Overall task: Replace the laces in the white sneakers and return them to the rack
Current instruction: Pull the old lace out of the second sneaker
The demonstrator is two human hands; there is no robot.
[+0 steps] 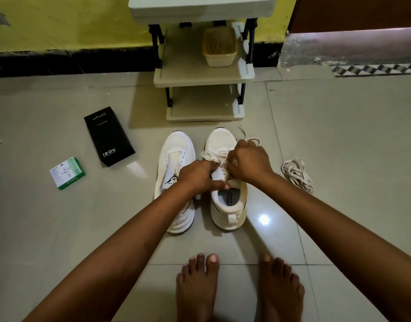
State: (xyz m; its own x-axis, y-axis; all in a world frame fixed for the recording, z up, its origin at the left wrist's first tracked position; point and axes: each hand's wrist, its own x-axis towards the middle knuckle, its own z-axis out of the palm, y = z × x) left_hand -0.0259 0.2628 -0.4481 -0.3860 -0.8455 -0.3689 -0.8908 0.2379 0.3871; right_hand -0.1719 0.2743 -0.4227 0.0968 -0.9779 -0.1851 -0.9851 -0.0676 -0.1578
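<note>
Lacing the right-hand white mesh sneaker (227, 182), beside its unlaced twin (175, 180).
My left hand (197, 175) gripped its tongue; my right hand (251, 160) pinched the cream flat lace (248, 138). Tugging unevenly risked skipped eyelets.

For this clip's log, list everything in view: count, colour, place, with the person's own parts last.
rack: 1, beige shelves on black posts, against the yellow wall
basket: 1, tan, on the rack's middle shelf
left sneaker: 1, white, no lace visible, on the floor before the rack
right sneaker: 1, white, partly laced, beside the other
lace: 1, cream, in the right sneaker's eyelets, end trailing past the toe
loose lace: 1 bundle, cream, on the floor right of the sneakers
black box: 1, floor, left
green box: 1, green and white, floor, far left
feet: 2, bare, bottom centre
left hand: grip on the right sneaker's tongue area
right hand: pinching the lace
</note>
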